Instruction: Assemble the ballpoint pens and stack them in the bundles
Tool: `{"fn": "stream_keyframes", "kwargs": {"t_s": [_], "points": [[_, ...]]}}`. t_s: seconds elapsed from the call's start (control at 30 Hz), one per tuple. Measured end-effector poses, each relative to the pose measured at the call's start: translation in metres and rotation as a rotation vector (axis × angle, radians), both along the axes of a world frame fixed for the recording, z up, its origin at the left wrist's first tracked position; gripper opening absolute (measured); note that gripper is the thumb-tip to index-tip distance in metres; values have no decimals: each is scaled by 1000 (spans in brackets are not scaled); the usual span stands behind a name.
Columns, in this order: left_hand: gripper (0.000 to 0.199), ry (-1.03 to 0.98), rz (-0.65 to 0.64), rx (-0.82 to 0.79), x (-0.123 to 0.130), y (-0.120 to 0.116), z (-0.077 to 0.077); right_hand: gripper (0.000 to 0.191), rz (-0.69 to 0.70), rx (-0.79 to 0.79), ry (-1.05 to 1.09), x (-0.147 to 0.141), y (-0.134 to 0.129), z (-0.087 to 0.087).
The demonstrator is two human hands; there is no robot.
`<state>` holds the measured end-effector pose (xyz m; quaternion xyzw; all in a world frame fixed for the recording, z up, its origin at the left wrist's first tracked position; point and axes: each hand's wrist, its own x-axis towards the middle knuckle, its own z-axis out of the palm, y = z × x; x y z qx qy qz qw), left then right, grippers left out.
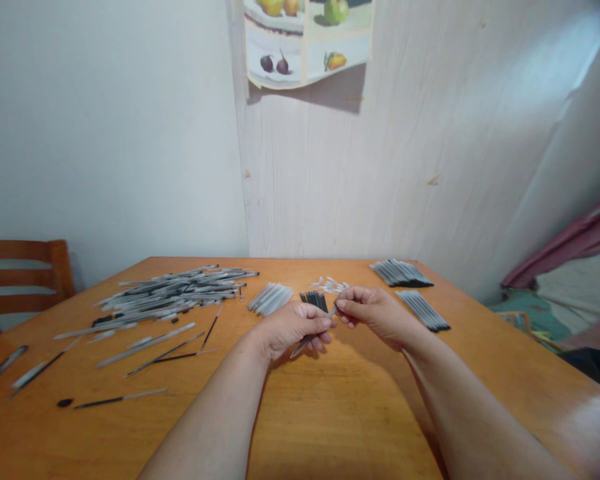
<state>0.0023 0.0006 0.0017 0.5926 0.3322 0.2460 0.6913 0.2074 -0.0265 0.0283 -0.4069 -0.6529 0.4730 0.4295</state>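
Above the middle of the table, my left hand (pixel 291 329) is closed around a slim grey pen (pixel 301 346), whose pointed end sticks out toward the lower left. At the pen's other end, my right hand (pixel 373 311) pinches it between thumb and fingers. Just behind my hands lie a row of dark refills (pixel 313 299) and some small white pieces (pixel 330 285), perhaps caps or plugs. Left of these is a bundle of clear, whitish tubes (pixel 271 297). My fingers hide part of the pen.
A large loose heap of pen parts (pixel 175 291) covers the back left, with scattered refills (pixel 176 357) and a small black piece (pixel 65 403) nearer me. Two neat groups of pens, one farther back (pixel 401 273) and one nearer (pixel 423 310), lie right. A wooden chair (pixel 27 270) stands left.
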Motion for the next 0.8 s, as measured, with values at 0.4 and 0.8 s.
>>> {"fn": "stream_keyframes", "kwargs": {"t_s": [0.4, 0.8], "points": [[39, 29, 8, 22, 3, -2, 0, 37, -144, 181, -295, -3, 4, -7], [42, 18, 1, 58, 3, -3, 1, 56, -124, 237, -276, -6, 8, -9]]}}
